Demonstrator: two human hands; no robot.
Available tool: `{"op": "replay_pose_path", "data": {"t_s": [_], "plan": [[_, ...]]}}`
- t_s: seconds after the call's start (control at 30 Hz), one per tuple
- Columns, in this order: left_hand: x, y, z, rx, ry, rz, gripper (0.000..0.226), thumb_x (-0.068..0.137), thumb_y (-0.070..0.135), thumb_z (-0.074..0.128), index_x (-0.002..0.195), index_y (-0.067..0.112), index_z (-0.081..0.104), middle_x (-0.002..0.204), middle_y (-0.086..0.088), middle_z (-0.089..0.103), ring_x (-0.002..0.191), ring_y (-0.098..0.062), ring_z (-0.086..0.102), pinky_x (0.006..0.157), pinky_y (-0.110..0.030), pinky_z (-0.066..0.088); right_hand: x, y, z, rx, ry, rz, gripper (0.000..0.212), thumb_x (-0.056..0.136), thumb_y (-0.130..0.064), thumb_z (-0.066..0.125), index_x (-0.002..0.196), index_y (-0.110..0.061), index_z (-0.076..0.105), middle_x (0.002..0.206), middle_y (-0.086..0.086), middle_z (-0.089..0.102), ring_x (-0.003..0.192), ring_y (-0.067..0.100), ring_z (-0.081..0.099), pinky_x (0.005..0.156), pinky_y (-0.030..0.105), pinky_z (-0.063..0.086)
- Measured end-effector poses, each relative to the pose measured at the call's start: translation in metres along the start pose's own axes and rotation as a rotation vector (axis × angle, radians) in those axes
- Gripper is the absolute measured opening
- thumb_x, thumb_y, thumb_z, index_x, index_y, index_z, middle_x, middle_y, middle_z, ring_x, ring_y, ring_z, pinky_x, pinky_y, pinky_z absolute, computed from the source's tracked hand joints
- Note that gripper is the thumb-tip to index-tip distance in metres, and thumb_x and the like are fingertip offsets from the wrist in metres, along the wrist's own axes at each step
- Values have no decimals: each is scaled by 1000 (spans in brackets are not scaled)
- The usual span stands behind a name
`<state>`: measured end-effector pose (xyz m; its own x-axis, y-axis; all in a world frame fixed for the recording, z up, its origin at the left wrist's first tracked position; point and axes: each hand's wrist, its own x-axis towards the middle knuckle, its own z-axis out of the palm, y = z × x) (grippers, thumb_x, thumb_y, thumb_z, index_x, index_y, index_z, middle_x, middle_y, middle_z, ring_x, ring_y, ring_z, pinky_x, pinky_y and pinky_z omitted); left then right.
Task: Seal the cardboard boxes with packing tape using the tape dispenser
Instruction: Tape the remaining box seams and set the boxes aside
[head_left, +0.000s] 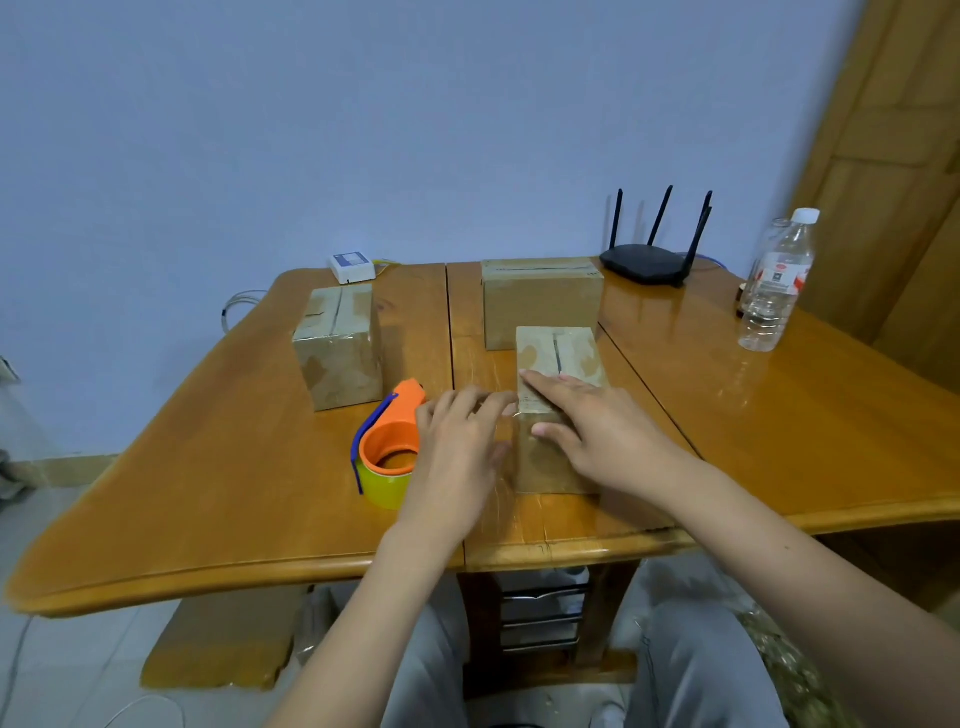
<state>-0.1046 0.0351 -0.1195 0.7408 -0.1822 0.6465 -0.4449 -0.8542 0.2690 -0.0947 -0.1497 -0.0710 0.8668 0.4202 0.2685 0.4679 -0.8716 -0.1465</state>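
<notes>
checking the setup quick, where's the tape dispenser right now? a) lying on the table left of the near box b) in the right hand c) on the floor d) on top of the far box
a: the orange tape dispenser lies on the table, left of the near box, beside the left hand; the right hand presses flat on that box.

Box (558, 358) front perhaps behind hands.

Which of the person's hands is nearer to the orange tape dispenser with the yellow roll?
Left. The left hand lies right beside the orange tape dispenser, at its right edge. The right hand is farther off, pressing flat on the small cardboard box.
</notes>
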Motion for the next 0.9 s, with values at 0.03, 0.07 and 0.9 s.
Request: {"op": "replay_pose_path", "data": {"t_s": [0.03, 0.07, 0.9], "plan": [[-2, 0, 2, 4, 34, 1, 43, 82, 13, 78, 121, 24, 63, 111, 3, 60, 107, -20, 54, 92, -34, 32, 0, -1, 0, -3, -1, 2, 64, 103, -42, 50, 160, -34, 21, 161, 0, 35, 149, 15, 30, 116, 29, 30], [-3, -1, 5, -1, 76, 6, 37, 84, 12, 76, 117, 22, 64, 107, 4, 62, 104, -20, 55, 93, -35, 34, 0, -1, -1, -4, -1, 3, 64, 103, -42, 50, 160, -34, 21, 161, 0, 35, 149, 15, 30, 116, 29, 30], [-29, 14, 46, -274, 377, -158, 25, 81, 6, 79, 106, 6, 76, 96, -6, 77, 85, -16, 73, 77, -21, 55, 0, -3, -1, 10, 1, 9, 62, 103, -41, 50, 159, -34, 23, 161, -2, 35, 150, 12, 27, 117, 28, 28]]}}
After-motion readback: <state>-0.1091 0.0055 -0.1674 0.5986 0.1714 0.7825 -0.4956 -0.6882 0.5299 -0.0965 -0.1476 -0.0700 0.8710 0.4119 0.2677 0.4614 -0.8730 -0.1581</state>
